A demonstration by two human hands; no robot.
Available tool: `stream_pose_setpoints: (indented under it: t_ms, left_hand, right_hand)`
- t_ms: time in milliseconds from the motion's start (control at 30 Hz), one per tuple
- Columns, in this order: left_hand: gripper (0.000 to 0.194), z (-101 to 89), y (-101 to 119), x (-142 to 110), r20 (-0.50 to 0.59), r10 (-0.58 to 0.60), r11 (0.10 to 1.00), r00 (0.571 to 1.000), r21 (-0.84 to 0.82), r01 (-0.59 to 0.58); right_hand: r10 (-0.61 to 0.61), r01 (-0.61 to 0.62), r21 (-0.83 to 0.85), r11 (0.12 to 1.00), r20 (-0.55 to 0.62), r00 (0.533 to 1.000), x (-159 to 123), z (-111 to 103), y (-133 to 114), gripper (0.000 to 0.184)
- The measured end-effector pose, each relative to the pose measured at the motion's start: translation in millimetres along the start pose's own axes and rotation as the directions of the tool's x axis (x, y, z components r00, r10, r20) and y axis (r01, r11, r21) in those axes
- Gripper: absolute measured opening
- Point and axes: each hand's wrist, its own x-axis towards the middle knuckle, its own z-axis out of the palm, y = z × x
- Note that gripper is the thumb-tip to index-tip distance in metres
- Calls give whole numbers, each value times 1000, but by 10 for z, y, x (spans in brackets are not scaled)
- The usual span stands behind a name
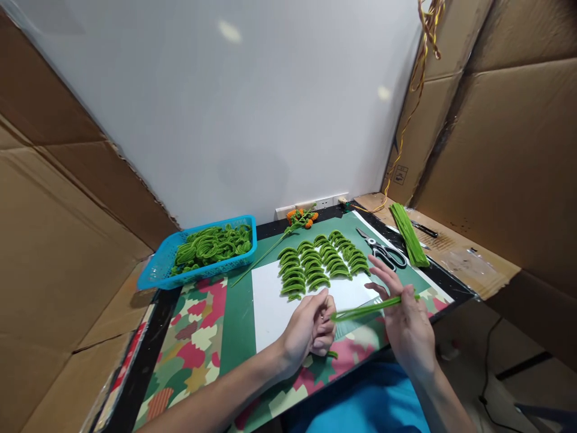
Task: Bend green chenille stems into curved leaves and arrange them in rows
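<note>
My left hand [313, 328] is curled into a closed grip around one end of a green pipe cleaner [367, 311], and a short green tip pokes out below the fist. The other end is pinched by my right hand [408, 328], whose remaining fingers are spread. The strand, which looks doubled, spans the gap between the hands. Just beyond them, curved green pipe-cleaner pieces [318, 264] lie in several columns on a white sheet [268, 313]. Black-handled scissors [383, 251] rest past my right fingertips, partly behind them.
A blue basket [153, 270] of coiled green pieces stands at the left. Straight green pipe cleaners [409, 234] lie bundled at the right, near a black-handled knife [424, 228]. An orange flower stem [302, 219] lies at the back by the power strip [322, 204]. Cardboard walls flank both sides.
</note>
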Motion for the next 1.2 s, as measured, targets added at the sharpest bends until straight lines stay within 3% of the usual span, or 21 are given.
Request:
stream_pose_setpoints:
  t_ms: [233,367,533,700,900,1200]
  left_hand:
    - [60,58,-38,-22,93,-66,991,993,118,55]
    - [62,71,-2,-35,74,-50,995,996,88,43]
    - [54,94,35,-61,57,-118,990,991,87,112]
    - [46,108,48,-65,63,-71,994,996,87,65]
    - [56,91,52,-66,135,-71,985,988,164,48]
    - [60,80,-3,-30,50,-5,962,999,271,-9]
  right_hand:
    - [13,-10,61,998,-37,999,18,17,40,50]
    - [39,-36,50,998,-42,998,18,15,61,49]
    - [33,-32,40,999,-30,999,26,14,51,49]
    - [-2,4,57,998,-30,1000,41,17,41,50]
    - [-7,11,84,996,-50,999,53,7,30,53]
    - [27,-19,66,998,-115,993,80,12,36,48]
